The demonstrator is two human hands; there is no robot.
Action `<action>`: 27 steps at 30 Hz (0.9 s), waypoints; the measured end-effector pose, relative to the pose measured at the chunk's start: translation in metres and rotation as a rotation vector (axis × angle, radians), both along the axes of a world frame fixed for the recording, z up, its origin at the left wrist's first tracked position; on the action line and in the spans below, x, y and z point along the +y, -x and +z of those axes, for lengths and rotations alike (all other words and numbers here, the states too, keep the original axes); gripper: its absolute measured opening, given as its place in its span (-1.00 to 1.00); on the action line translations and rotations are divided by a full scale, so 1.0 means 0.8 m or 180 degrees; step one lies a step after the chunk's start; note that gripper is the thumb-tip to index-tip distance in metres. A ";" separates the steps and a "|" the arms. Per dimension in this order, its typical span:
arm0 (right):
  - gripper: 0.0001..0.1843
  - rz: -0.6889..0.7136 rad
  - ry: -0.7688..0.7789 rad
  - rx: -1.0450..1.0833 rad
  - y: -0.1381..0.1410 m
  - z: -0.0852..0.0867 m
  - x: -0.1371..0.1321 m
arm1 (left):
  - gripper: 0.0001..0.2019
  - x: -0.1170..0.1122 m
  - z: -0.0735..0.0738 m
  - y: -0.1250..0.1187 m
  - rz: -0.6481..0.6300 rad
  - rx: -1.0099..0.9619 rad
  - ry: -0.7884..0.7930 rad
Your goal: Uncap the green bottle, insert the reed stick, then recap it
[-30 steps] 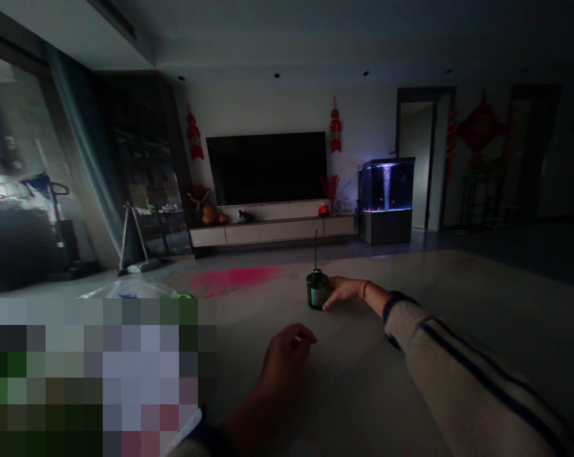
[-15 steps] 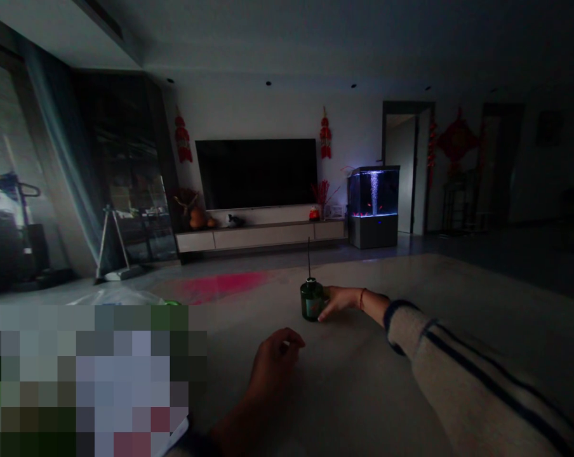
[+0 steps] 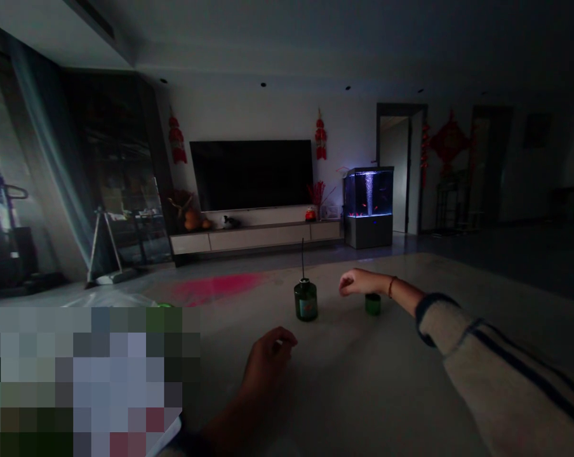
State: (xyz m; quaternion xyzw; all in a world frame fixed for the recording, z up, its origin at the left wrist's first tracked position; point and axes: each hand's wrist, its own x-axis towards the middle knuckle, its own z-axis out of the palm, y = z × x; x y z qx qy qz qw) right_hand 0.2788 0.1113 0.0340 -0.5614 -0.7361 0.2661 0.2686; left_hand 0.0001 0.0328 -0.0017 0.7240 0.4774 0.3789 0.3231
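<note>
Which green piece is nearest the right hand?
The short green cylinder by the right hand, not the taller green bottle with the thin stick.

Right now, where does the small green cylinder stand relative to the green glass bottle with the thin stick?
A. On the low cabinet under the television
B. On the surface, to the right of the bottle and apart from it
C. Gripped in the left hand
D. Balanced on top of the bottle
B. The small green cylinder stands on the pale surface, with a gap between it and the green glass bottle, below the right hand.
</note>
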 end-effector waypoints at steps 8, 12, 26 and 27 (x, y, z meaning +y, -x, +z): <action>-0.69 -0.0026 -0.1498 -0.0877 0.055 -0.038 -0.073 | -0.76 0.004 -0.007 -0.001 0.0254 0.0427 -0.0681; -0.73 -0.0177 -0.1858 -0.0562 0.073 -0.027 -0.075 | -0.71 0.003 -0.008 -0.003 0.0188 0.0461 -0.0649; -0.73 0.0212 -0.2869 -0.1610 0.082 -0.004 -0.056 | -0.76 -0.002 -0.005 0.001 0.0192 0.0309 -0.0554; -0.70 0.0531 -0.2920 -0.1868 0.081 -0.007 -0.060 | -0.77 -0.002 -0.006 0.001 0.0161 0.0319 -0.0556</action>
